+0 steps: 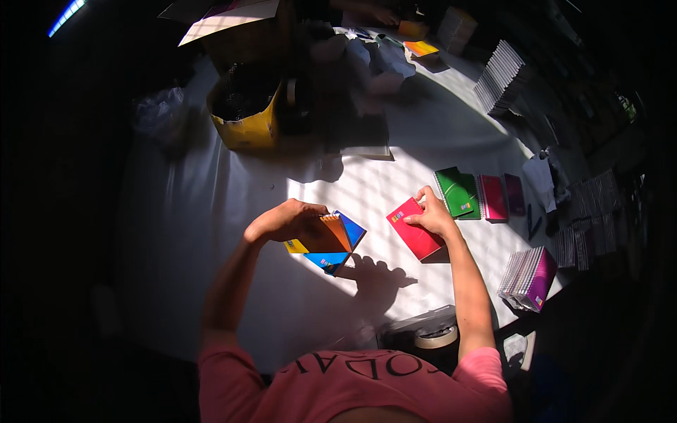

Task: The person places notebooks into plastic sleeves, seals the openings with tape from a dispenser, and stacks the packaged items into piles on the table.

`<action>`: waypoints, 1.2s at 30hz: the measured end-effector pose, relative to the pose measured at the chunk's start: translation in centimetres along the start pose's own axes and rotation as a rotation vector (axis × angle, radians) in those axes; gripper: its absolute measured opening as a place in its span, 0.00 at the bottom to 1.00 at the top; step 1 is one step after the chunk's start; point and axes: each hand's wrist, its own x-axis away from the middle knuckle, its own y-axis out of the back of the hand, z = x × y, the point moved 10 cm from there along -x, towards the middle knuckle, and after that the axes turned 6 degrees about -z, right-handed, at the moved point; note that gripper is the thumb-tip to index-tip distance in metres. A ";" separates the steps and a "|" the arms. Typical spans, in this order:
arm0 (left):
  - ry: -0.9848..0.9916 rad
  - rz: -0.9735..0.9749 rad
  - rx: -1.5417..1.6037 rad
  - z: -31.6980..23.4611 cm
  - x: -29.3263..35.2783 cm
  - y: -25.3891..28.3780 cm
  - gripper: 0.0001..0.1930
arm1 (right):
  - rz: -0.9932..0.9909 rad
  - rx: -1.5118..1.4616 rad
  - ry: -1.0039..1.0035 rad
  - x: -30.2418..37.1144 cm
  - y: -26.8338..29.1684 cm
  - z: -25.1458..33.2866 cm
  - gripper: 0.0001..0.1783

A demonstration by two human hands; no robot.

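My left hand (288, 217) is closed around the upper edge of a few small spiral notebooks fanned out at angles: an orange one (333, 237), blue ones (354, 229) and a yellow one (296, 246). In my right hand (436, 217), pinched between thumb and fingers, is a red notebook (417, 238), tilted in the sunlight over the white table (338, 190). Just right of that hand lie two overlapping green notebooks (457, 190), then a red-pink notebook (494, 199) and a purple notebook (515, 194), side by side.
A stack of purple notebooks (530, 279) stands at the right edge. Near my body are a tape roll (436, 340) and a dark case. Farther off sit a yellow box (245, 134), notebook stacks (502, 77) and an orange-yellow notebook (422, 48). Another person's hand (384, 15) shows dimly at the top.
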 end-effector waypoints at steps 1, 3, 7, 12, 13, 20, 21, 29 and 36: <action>0.000 0.008 -0.023 -0.3 0.5 0.6 0.09 | -0.024 -0.186 0.088 0.6 -0.8 1.7 0.33; -0.011 0.030 -0.060 -1.4 0.8 1.4 0.04 | 0.052 -0.635 -0.008 2.0 -3.7 3.6 0.35; -0.028 0.129 -0.534 -4.0 -1.5 -1.5 0.08 | -0.005 -0.396 0.086 3.1 -9.4 2.4 0.31; -0.324 0.106 -0.867 -1.9 -2.2 -14.6 0.05 | -0.107 0.233 0.308 4.5 -8.0 3.6 0.31; -0.360 0.060 -0.867 -2.1 -2.0 -15.3 0.04 | -0.062 0.128 0.233 4.2 -6.2 3.2 0.28; -0.036 -0.299 -0.543 -5.2 -1.1 -0.8 0.09 | -0.102 0.106 0.123 3.1 2.8 -3.5 0.29; 0.093 -0.345 -0.238 -4.5 -0.7 1.0 0.11 | -0.272 0.098 0.078 2.7 5.5 -4.7 0.30; 0.370 -0.461 -0.389 3.8 2.7 -9.2 0.38 | -0.671 0.384 -0.027 -3.9 13.9 -12.4 0.37; 0.144 -0.385 0.209 -3.1 -9.8 -11.3 0.45 | -0.264 0.233 -0.148 -6.0 11.5 -12.9 0.43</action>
